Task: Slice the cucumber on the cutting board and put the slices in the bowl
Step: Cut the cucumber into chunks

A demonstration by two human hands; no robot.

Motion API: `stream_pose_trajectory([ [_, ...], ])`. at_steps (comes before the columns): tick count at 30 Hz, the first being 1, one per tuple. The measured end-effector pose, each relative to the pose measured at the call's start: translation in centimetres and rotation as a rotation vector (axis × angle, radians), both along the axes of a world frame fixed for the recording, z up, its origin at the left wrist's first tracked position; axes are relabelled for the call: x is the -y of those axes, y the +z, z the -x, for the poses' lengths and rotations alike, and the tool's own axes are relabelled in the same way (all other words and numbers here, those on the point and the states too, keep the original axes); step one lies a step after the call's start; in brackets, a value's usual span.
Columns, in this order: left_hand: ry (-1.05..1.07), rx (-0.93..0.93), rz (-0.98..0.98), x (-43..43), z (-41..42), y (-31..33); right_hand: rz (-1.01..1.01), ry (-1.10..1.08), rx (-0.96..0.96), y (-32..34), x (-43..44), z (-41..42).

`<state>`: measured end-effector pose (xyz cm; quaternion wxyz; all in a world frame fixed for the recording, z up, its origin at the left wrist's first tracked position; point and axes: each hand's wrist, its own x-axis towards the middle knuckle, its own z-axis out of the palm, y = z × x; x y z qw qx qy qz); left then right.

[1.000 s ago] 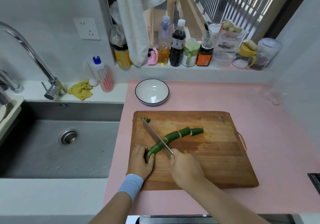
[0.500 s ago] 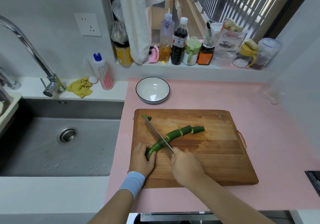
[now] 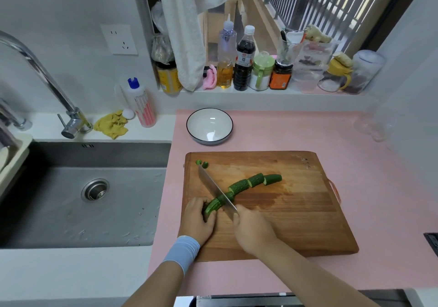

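At the far left a steel sink sits under a curved tap, with a yellow cloth and a white bottle on the ledge behind it. On the pink desk lies a wooden cutting board. At the board's near left the left hand has its grip curled over the uncut end of the cucumber, pinning it to the wood. The white bowl stands on the desk just beyond the board's far left corner. Two small green bits lie near that corner. The knife slants across the cucumber, its tip close to those bits. The right hand has its grip closed around the handle, which it hides. Three cut pieces lie in a curved row to the right of the blade.
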<state>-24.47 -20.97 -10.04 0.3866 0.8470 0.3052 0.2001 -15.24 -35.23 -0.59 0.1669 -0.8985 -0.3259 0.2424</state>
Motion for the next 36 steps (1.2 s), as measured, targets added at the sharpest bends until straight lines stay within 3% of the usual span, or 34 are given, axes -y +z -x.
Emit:
stream_pose_trajectory([
  [7, 0.014, -0.175, -0.073, -1.5, -2.1, 2.4, -0.108, -0.074, -0.05, 2.7, 0.8, -3.7],
  [12, -0.11, -0.194, -0.164, -0.1, -7.5, 4.3, -0.136, -0.19, 0.013, 4.6, 2.3, -8.4],
  [18, -0.343, -0.329, -0.406, 3.5, -15.5, 6.3, -0.135, -0.358, 0.012, 3.6, 6.4, -12.6],
  [25, -0.478, -0.654, -0.723, 5.8, -20.8, 5.1, -0.192, -0.397, 0.068, 2.6, 10.2, -15.4],
  [32, -0.698, -0.396, -0.647, 6.8, -21.3, 3.9, -0.129, -0.371, -0.015, 1.5, 11.7, -17.5],
  [36, -0.615, -0.169, -0.552, 7.4, -20.2, 2.7, -0.135, -0.331, -0.086, 1.3, 12.0, -17.7],
])
